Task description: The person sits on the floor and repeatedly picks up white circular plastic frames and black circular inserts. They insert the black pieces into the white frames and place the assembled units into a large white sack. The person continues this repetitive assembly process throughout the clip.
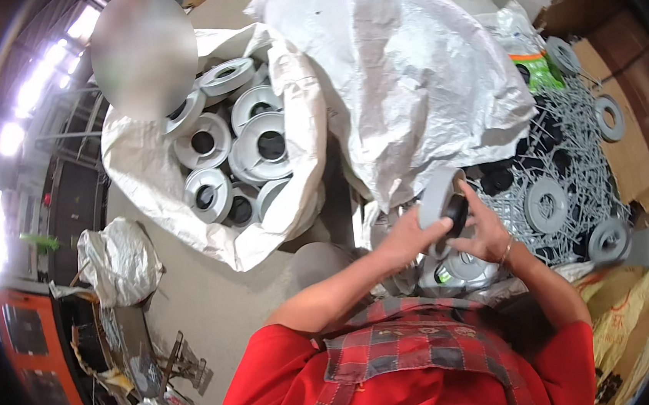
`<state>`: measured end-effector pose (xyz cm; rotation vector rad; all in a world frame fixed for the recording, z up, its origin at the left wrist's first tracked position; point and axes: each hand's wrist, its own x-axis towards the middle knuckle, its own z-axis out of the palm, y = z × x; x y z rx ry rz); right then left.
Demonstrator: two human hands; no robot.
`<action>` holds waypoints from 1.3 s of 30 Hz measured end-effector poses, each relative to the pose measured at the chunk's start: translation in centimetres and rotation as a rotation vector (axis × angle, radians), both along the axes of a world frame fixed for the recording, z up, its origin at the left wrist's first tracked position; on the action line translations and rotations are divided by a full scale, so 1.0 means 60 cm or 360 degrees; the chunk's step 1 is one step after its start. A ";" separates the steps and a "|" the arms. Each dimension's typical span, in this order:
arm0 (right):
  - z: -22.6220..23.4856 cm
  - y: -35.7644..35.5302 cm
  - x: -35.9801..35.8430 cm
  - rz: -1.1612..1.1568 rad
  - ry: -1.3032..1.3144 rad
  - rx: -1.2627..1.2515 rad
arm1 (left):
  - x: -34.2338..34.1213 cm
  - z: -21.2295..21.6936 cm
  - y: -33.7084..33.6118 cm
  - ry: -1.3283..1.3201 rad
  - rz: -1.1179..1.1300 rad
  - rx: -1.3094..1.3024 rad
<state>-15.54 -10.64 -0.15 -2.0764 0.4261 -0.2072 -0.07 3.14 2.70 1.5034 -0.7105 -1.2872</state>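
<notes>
A grey round plastic ring [436, 196] is held on edge in front of my body, with a black round insert [457, 214] at its middle. My left hand [418, 234] is closed on the ring's near left side, its thumb against the black insert. Around the right side, my right hand [489, 228] is closed too, its fingers at the ring's edge and the insert. Part of the ring is hidden by my hands. Just below them lie clear plastic bags [465, 269] with grey round parts showing through.
An open white woven sack [308, 119] at the left holds several grey rings with black centres. A large white sack [397, 65] lies beyond my hands. To the right, thin grey plastic pieces [566, 135] are heaped with loose rings [547, 206], beside a cardboard box [632, 98].
</notes>
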 end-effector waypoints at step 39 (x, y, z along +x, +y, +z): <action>-0.389 -0.277 -0.054 -0.0474 0.1034 -0.1387 | 0.009 -0.056 -0.043 0.0063 0.0480 0.0320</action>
